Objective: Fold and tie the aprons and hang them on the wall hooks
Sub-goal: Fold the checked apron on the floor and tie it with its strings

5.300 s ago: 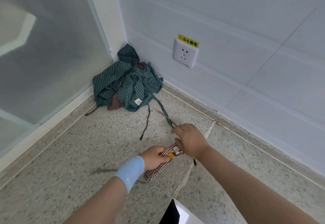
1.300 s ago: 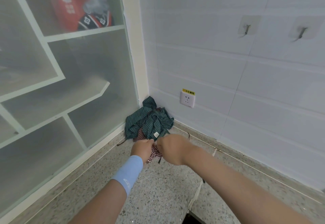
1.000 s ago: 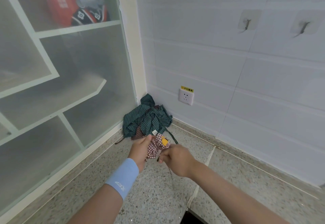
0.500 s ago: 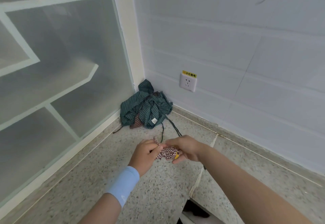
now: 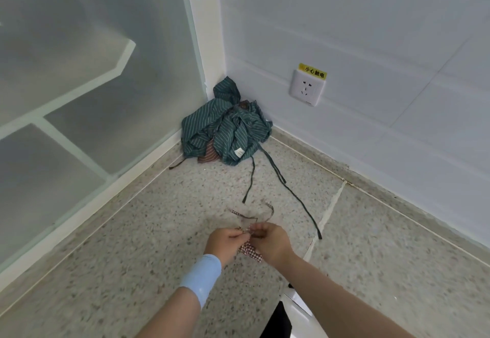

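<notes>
As left hand [image 5: 225, 242] and right hand [image 5: 270, 242] pinch checked apron [image 5: 250, 251], ties [image 5: 236, 213] now trailing loose ahead

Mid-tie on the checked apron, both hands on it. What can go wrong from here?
1. The left hand and right hand only pinch the small folded checked apron, and its strap ends trail loose; the knot may slip and the fold open.
2. A long strap from the green striped heap lies close by the right hand; it might get caught in the tie.
</notes>
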